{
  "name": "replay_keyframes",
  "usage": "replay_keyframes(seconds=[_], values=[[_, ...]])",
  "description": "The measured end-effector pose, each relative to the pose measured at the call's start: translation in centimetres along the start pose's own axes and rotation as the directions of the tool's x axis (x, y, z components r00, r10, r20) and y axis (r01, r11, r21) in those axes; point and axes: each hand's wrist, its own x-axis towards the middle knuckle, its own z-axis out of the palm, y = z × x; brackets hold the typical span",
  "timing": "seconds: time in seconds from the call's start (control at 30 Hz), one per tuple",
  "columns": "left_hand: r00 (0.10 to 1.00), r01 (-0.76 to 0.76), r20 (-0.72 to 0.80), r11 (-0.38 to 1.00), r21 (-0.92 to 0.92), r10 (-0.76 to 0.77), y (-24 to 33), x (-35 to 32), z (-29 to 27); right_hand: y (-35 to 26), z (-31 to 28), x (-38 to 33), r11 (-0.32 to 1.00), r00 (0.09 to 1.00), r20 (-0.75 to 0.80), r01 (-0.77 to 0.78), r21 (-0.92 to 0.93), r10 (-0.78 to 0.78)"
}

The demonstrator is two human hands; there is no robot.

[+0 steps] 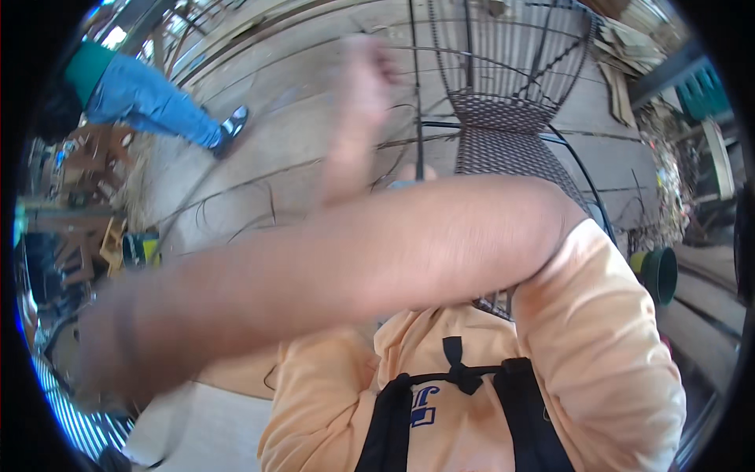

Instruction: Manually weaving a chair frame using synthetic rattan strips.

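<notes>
My left hand is raised beside the back of a dark brown woven chair, blurred, with its fingers curled closed. A thin dark strand runs from near that hand across the chair back; whether the hand grips it is unclear. My right forearm sweeps across my body to the left, hiding part of my left arm and the front of the chair. At its end my right hand is heavily smeared, so its fingers and anything in them cannot be made out. A black upright rod or cord stands left of the chair.
Another person in blue jeans is at the far left on the concrete floor. Loose dark strands lie there. A green bucket stands at the right, and wood pieces are piled behind the chair. A pale board lies at the lower left.
</notes>
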Motion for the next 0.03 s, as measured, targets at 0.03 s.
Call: replay_keyframes(seconds=[0.03], values=[[0.992,0.035,-0.116,0.996,-0.085,-0.045,2.94,0.82,-1.78,-0.1,-1.04,-1.14,0.998,0.999,-0.014,-0.042,-0.041,0.041]])
